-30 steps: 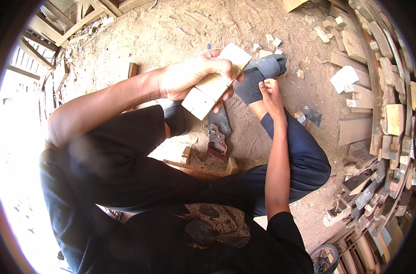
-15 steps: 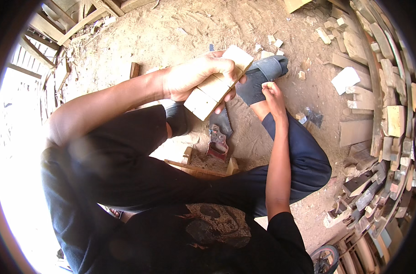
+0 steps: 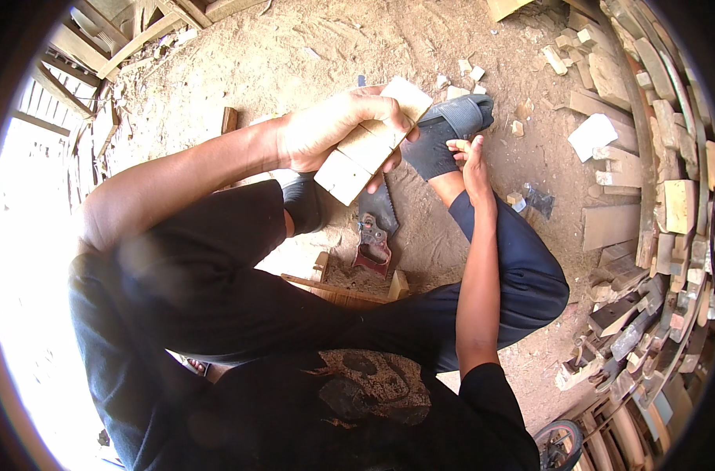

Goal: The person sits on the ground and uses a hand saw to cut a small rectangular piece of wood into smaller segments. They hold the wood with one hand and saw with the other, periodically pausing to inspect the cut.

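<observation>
My left hand (image 3: 330, 129) grips a pale wooden block (image 3: 350, 166), held aslant above the ground, with the thumb across its top face and fingertips curled round the far edge. A thin dark line crosses the block near its middle. Apart from it, my right hand (image 3: 474, 166) hovers near my right ankle, its fingers loosely parted and nothing visible in them. Below the block a handsaw (image 3: 375, 245) with a worn red handle lies on the dirt, its blade partly hidden behind the block and my left hand.
Between my legs sits a low wooden piece (image 3: 326, 292) with small upright blocks. Stacked wood offcuts (image 3: 682, 206) line the right side, with a white scrap (image 3: 593, 136) beside them. Small chips and a short block (image 3: 229, 120) are scattered over the sandy ground.
My right hand's fingers have loosened from a pinched shape and spread apart. The block in my left hand has shifted very slightly left and turned a little.
</observation>
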